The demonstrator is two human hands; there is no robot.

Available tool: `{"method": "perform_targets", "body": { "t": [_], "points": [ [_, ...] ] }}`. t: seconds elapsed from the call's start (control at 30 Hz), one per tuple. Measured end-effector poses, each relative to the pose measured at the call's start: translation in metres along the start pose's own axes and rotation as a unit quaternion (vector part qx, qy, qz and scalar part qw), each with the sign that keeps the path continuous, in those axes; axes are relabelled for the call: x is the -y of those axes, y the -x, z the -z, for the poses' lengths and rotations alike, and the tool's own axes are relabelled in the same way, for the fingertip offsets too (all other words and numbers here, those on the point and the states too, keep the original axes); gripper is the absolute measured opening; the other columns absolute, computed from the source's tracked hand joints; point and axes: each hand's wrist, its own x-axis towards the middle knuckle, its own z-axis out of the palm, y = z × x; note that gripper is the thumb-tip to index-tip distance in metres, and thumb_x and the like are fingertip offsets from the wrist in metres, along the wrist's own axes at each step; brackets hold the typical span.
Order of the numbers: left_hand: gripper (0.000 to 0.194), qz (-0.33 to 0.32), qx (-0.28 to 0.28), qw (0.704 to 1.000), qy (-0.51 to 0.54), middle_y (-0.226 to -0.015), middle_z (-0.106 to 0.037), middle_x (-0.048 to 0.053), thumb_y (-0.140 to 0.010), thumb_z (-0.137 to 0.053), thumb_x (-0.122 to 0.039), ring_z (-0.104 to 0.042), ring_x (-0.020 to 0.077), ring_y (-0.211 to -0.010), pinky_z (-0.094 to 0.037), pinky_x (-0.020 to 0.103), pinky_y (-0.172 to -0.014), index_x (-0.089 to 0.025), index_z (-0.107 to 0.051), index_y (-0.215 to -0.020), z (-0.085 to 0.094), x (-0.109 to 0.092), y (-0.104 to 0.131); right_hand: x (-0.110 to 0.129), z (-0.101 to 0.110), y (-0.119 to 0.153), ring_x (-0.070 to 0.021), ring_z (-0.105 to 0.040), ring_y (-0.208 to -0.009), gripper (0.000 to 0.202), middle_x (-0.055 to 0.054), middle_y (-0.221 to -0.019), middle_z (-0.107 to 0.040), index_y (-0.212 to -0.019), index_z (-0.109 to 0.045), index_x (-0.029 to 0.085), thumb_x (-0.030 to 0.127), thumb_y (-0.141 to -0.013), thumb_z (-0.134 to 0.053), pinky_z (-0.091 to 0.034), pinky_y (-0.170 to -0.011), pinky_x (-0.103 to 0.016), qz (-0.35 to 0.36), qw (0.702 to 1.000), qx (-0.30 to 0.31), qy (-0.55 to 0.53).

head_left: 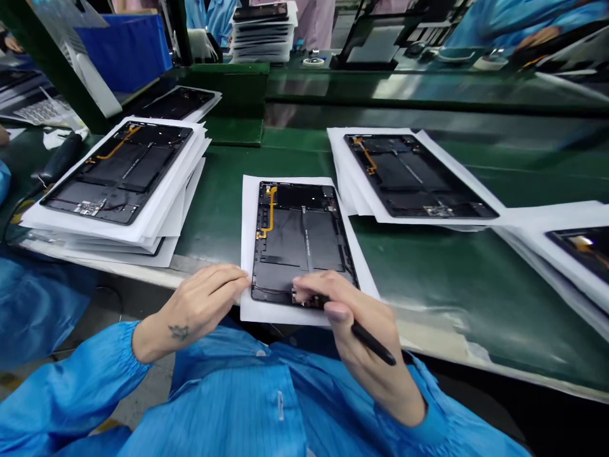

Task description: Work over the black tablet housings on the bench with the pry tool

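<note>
The opened tablet (280, 260) lies on a white sheet (266, 311) at the near edge of the green bench (219, 197), between the two hands. The right hand (364, 330) is clamped on a black pen-like tool (373, 343); its fingers cover the tool's tip and much of the small circuit board (298, 296) at the tablet's near side, so the contact there is hidden. The left hand (204, 298) has its fingers together at the sheet's left edge, beside the tablet's near left corner; its thumb is out of sight, and I cannot tell whether it pinches anything. A second tablet (137, 165) tops a stack on the left, and a third (413, 178) lies on the right. At the far right, what is probably another tablet (587, 251) is cut off by the frame.
</note>
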Motion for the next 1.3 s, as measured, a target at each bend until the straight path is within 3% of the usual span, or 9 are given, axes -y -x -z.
{"method": "perform_targets", "body": {
  "t": [0.13,0.23,0.37,0.5,0.67,0.9,1.13,1.3],
  "points": [
    [0.023,-0.004,0.014,1.000,0.008,-0.116,-0.072,0.013,-0.098,-0.052,-0.008,-0.069,0.0221,-0.111,-0.059,0.037,-0.096,-0.012,-0.065,-0.117,0.002,0.001,-0.003,0.002,0.001,-0.008,-0.0153,-0.065,-0.068,0.037,-0.005,-0.081,-0.070,-0.103,-0.069,0.017,0.037,-0.107,-0.038,-0.051,-0.064,-0.026,-0.045,0.998,0.033,-0.004],
    [0.021,-0.029,0.013,0.999,-0.002,-0.114,-0.073,0.013,-0.097,-0.054,-0.008,-0.069,0.0225,-0.112,-0.058,0.036,-0.094,-0.013,-0.066,-0.113,0.001,0.001,-0.004,0.000,0.000,-0.031,-0.0142,-0.062,-0.064,0.031,-0.003,-0.076,-0.070,-0.084,-0.068,0.018,0.033,-0.101,-0.047,-0.046,-0.059,-0.024,-0.114,0.984,0.138,-0.017],
    [0.016,-0.071,-0.023,0.997,-0.014,-0.108,-0.075,0.013,-0.095,-0.055,-0.008,-0.071,0.0234,-0.106,-0.060,0.035,-0.088,-0.011,-0.066,-0.107,-0.004,0.002,-0.002,-0.009,-0.008,-0.071,-0.0109,-0.048,-0.057,0.024,0.003,-0.059,-0.054,-0.064,-0.057,0.018,0.031,-0.084,-0.063,-0.033,-0.053,-0.023,-0.212,0.926,0.313,0.008],
    [0.015,-0.075,-0.057,0.996,-0.009,-0.106,-0.076,0.012,-0.095,-0.056,-0.009,-0.073,0.0229,-0.103,-0.061,0.035,-0.087,-0.011,-0.066,-0.105,-0.011,0.004,0.000,-0.012,-0.020,-0.096,-0.0089,-0.038,-0.051,0.026,0.006,-0.052,-0.044,-0.058,-0.051,0.019,0.030,-0.076,-0.067,-0.025,-0.049,-0.024,-0.326,0.859,0.396,-0.004],
    [0.015,-0.082,-0.092,0.992,-0.004,-0.107,-0.076,0.012,-0.095,-0.057,-0.008,-0.073,0.0237,-0.102,-0.062,0.035,-0.087,-0.008,-0.066,-0.107,-0.018,0.006,0.003,-0.005,-0.029,-0.102,-0.0085,-0.037,-0.050,0.019,0.006,-0.052,-0.044,-0.059,-0.054,0.019,0.030,-0.071,-0.064,-0.025,-0.049,-0.025,-0.366,0.831,0.420,0.002],
    [0.018,-0.079,-0.133,0.988,-0.011,-0.102,-0.078,0.009,-0.098,-0.051,-0.010,-0.075,0.0209,-0.098,-0.062,0.031,-0.084,-0.010,-0.069,-0.100,-0.022,0.006,0.002,-0.005,-0.027,-0.103,-0.0072,-0.035,-0.055,0.022,0.007,-0.056,-0.043,-0.062,-0.052,0.019,0.037,-0.067,-0.064,-0.027,-0.050,-0.023,-0.403,0.814,0.418,-0.018],
    [0.018,-0.079,-0.146,0.986,-0.003,-0.105,-0.077,0.011,-0.097,-0.053,-0.010,-0.073,0.0234,-0.101,-0.061,0.033,-0.082,-0.007,-0.070,-0.101,-0.031,0.007,0.005,-0.003,-0.026,-0.102,-0.0050,-0.028,-0.048,0.028,0.010,-0.048,-0.038,-0.059,-0.049,0.020,0.033,-0.065,-0.072,-0.019,-0.044,-0.022,-0.469,0.786,0.398,-0.060],
    [0.021,-0.075,-0.149,0.986,-0.010,-0.104,-0.077,0.010,-0.099,-0.050,-0.011,-0.073,0.0223,-0.099,-0.060,0.032,-0.082,-0.008,-0.071,-0.099,-0.032,0.006,0.005,-0.001,-0.026,-0.102,-0.0050,-0.032,-0.046,0.035,0.009,-0.047,-0.041,-0.059,-0.050,0.019,0.040,-0.066,-0.077,-0.019,-0.044,-0.022,-0.489,0.773,0.401,-0.052]
  ]
}}
